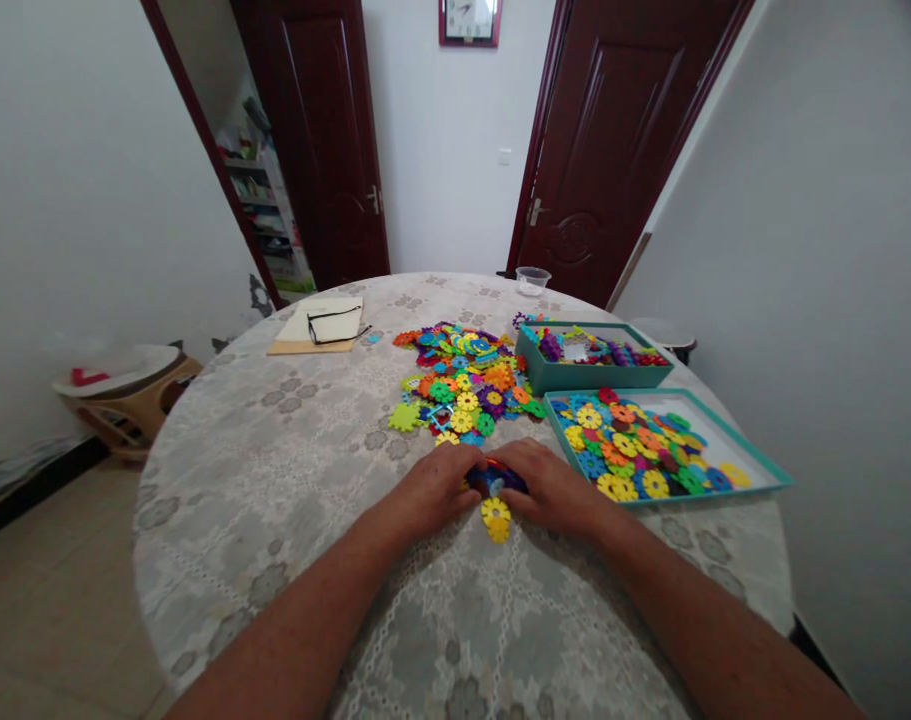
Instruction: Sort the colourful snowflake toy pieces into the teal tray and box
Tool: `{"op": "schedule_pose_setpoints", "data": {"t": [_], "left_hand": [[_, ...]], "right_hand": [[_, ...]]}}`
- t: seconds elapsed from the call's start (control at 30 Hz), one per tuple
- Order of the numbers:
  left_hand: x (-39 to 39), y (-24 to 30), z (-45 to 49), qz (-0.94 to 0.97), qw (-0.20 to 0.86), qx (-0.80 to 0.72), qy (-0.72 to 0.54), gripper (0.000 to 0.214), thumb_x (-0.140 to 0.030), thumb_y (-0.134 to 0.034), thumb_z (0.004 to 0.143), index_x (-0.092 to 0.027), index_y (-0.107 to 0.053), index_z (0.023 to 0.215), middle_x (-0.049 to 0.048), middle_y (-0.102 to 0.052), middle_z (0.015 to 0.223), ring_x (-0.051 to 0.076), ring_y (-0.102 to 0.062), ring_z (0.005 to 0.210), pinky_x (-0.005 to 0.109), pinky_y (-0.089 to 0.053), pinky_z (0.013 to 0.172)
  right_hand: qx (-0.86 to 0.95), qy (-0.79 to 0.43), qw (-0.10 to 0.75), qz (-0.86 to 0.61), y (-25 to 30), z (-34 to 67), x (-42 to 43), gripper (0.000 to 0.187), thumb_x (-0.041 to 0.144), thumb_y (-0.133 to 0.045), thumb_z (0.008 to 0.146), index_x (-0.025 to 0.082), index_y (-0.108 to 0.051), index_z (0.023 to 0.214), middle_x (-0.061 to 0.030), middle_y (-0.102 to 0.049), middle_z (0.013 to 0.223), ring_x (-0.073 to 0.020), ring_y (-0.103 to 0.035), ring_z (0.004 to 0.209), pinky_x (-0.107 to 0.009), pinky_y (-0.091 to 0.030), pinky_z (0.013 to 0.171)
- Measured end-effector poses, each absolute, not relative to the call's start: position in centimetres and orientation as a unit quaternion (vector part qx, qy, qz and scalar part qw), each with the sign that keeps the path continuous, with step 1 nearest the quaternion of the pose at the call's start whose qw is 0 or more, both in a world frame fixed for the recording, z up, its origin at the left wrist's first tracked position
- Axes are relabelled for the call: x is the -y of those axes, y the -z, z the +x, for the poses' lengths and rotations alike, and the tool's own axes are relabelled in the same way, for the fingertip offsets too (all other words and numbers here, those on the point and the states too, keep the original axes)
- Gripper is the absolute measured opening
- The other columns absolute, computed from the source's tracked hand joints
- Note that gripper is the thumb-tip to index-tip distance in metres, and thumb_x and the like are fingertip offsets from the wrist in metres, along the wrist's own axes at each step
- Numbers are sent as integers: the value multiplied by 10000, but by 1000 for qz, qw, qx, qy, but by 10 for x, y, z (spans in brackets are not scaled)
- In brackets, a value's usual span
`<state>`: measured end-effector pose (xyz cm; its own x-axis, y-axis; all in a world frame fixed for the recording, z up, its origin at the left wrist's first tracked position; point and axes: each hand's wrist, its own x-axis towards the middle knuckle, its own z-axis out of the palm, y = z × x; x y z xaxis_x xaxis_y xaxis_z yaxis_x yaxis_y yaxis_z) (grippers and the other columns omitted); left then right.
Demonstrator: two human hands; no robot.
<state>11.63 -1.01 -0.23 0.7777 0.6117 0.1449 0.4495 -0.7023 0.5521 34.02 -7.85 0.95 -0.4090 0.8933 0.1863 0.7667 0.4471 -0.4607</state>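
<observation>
My left hand (434,487) and my right hand (549,484) rest on the round table (275,480), fingers curled round a small cluster of joined plastic discs (494,478), blue and red on top. Two yellow discs (496,519) stick out below the cluster toward me. Just beyond my hands lies a loose pile of coloured snowflake discs (462,380). What lies under my fingers is hidden.
A teal tray (755,482) with several discs sits at the right, a deeper teal box (575,375) behind it. A notebook with glasses (327,325) lies far left, a clear plastic cup (532,280) at the far edge. A stool (125,395) stands left.
</observation>
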Motion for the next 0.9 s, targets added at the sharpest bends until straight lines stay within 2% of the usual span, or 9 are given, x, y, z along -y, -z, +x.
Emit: {"op": "schedule_pose_setpoints", "data": {"t": [0.3, 0.47, 0.57, 0.7, 0.8, 0.9], "left_hand": [[16, 2, 124, 873, 338, -278, -216, 232, -110, -624, 812, -215, -612, 1019, 10, -653, 985, 175, -584, 885, 292, -467, 803], [18, 2, 126, 874, 320, -288, -226, 257, -129, -638, 813, -215, -608, 1053, 23, -630, 1011, 184, -574, 891, 298, -456, 787], [15, 4, 126, 876, 306, -300, -220, 189, -183, -671, 839, -217, -608, 1014, 8, -630, 963, 179, -573, 856, 292, -432, 754], [12, 3, 122, 886, 284, -308, -199, 121, -236, -680, 872, -220, -613, 970, -13, -638, 888, 168, -576, 808, 280, -402, 706], [8, -5, 114, 896, 253, -320, -177, 130, -293, -670, 903, -223, -624, 1002, 4, -666, 934, 180, -596, 837, 286, -418, 725], [4, -13, 100, 908, 231, -318, -146, 213, -307, -683, 885, -240, -647, 1084, 31, -685, 1070, 207, -622, 937, 308, -456, 808]], "right_hand": [[817, -153, 209, -516, -11, 338, 81, 286, 188, -662, 900, 211, -661, 1185, -75, -710, 1124, -246, -595, 1047, -357, -429, 935], [814, -164, 216, -513, -8, 336, 80, 235, 232, -658, 938, 207, -673, 1171, -77, -724, 1098, -243, -612, 1011, -351, -436, 900], [820, -160, 219, -504, -6, 334, 81, 222, 229, -618, 968, 207, -670, 1183, -82, -721, 1110, -236, -616, 1018, -352, -439, 915], [820, -144, 215, -511, -9, 333, 82, 58, 214, -578, 957, 200, -632, 972, -43, -678, 929, -198, -603, 860, -307, -434, 797], [789, -97, 256, -550, -16, 343, 80, 55, 205, -550, 939, 207, -602, 953, -37, -655, 900, -196, -598, 830, -298, -431, 761], [727, 21, 306, -614, -23, 369, 74, 96, 220, -532, 931, 206, -602, 995, -72, -664, 943, -229, -615, 885, -330, -452, 824]]}}
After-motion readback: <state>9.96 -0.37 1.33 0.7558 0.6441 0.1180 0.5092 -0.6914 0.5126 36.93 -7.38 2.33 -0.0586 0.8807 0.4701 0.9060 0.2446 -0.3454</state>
